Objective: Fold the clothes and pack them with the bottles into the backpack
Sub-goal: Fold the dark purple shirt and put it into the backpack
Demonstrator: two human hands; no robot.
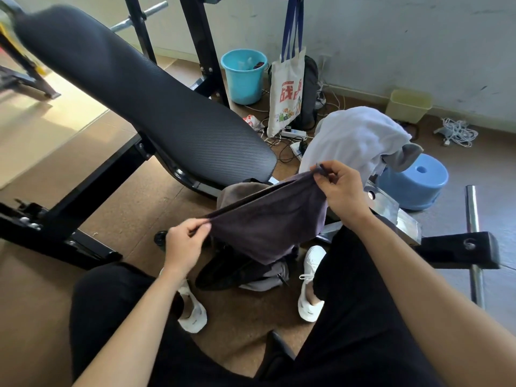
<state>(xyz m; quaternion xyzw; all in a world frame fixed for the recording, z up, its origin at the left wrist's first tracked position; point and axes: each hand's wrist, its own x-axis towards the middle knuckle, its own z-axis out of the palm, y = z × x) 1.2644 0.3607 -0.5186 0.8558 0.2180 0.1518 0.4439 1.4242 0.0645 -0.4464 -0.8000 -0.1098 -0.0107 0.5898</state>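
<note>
A dark purple-grey garment (268,222) hangs stretched between my hands above my knees. My left hand (184,244) pinches its lower-left corner. Higher and to the right, my right hand (342,191) pinches the other corner. Under the hanging cloth, on the floor between my feet, lies a dark backpack (231,270) with grey fabric beside it. A white garment (354,138) with a grey piece under it is heaped on the bench end behind my right hand. No bottles are visible.
A black padded weight bench (134,99) slopes across the left. A blue stool (416,181) stands at right, a teal bucket (244,75) and a hanging tote bag (286,92) at the back. Cables and a power strip (293,133) litter the floor.
</note>
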